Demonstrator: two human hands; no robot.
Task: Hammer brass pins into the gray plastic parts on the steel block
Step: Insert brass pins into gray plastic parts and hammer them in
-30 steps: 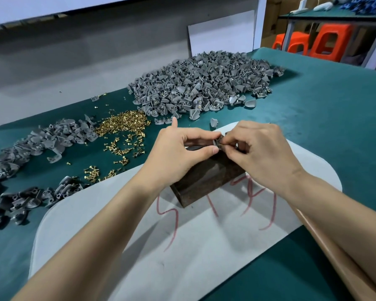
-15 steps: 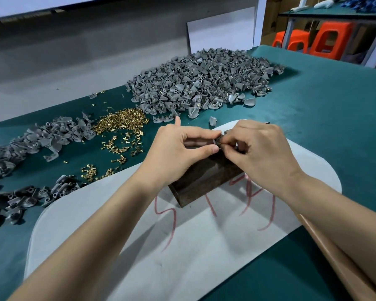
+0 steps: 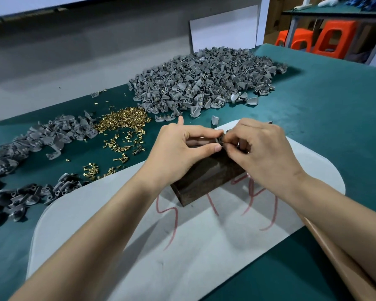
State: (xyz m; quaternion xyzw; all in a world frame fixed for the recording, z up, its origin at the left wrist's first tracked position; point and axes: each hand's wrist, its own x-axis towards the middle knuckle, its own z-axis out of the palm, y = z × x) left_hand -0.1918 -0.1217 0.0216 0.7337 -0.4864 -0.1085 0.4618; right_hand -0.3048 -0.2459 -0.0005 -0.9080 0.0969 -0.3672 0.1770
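A: Nearest the camera?
B: White sheet [image 3: 139, 246] on the green counter [image 3: 334, 127], red scrawl [image 3: 172, 213] on it. Brown strip [image 3: 334, 257] runs along the counter's near right edge, under the right forearm.

A: The block?
B: Dark steel block [image 3: 208, 177] lies on the sheet, over part of the scrawl. Both hands sit above its far end.

A: Grips?
B: Left hand [image 3: 180, 148]: grip closed, thumb and forefinger pinching a small gray part [image 3: 220, 140] just over the block's top. Right hand [image 3: 263, 153]: fingers curled, its grip nipping the same part from the other side. Whether a pin sits between those tips, too small to tell. Whether the part touches the block, cannot tell.

A: Beyond the hands?
B: Loose brass pins [image 3: 122, 120] heaped and scattered on the counter, left of the left hand. Dark gray parts [image 3: 20, 198] near the sheet's left edge; another gray heap [image 3: 52, 133] just left of the pins, touching them. One stray part [image 3: 214, 121] just past the hands.

A: Farthest?
B: Large pile of gray parts [image 3: 204, 83], some with pins showing. Orange stools [image 3: 334, 35] behind, off the counter.
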